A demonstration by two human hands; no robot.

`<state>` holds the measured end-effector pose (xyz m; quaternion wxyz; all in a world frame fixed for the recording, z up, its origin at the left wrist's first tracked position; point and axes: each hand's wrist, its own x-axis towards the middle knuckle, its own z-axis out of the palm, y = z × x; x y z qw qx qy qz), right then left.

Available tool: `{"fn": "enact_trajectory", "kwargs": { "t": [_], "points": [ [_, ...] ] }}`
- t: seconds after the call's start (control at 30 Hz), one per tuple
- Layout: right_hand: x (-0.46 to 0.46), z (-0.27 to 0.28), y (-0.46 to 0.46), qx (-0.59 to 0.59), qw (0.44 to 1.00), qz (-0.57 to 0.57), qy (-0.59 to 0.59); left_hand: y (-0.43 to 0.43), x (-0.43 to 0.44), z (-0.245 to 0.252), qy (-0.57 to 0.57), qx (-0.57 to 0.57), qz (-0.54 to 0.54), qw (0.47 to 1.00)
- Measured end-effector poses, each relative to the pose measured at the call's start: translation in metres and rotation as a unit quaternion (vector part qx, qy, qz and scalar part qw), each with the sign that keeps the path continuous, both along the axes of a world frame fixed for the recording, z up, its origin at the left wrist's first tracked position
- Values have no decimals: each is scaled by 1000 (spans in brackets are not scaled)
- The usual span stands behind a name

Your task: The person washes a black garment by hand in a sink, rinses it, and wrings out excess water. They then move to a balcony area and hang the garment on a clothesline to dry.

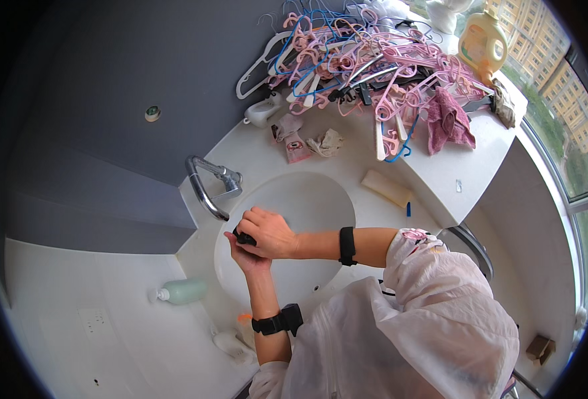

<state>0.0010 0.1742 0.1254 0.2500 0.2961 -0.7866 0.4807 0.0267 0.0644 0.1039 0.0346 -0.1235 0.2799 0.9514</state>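
Over the white oval washbasin [319, 194] my two hands meet close to the faucet's spout. A small black object [244, 238] is between them, mostly covered by fingers, so its kind cannot be made out. My right hand [269, 232] wraps over it from above. Beneath it, my left hand [250, 259] cups it with the thumb up along its side. The chrome faucet [201, 187] arches from the back left corner, its spout end just beyond my fingers. No stream of water shows.
A pile of plastic clothes hangers [343, 65] covers the back counter, with a pink towel [448, 122] and a detergent jug [482, 45]. A green pump bottle [184, 291] is left of the basin. A cream-coloured block [386, 187] and crumpled cloth [326, 143] lie near its rim.
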Motion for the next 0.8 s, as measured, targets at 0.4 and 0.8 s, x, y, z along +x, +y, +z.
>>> {"fn": "enact_trajectory", "kwargs": {
  "t": [0.4, 0.8],
  "points": [
    [32, 6, 12, 129, 965, 181, 137, -1, 22, 15, -58, -73, -110, 990],
    [30, 1, 12, 127, 924, 272, 237, -10, 5, 20, -140, -195, -319, 917]
  ]
}}
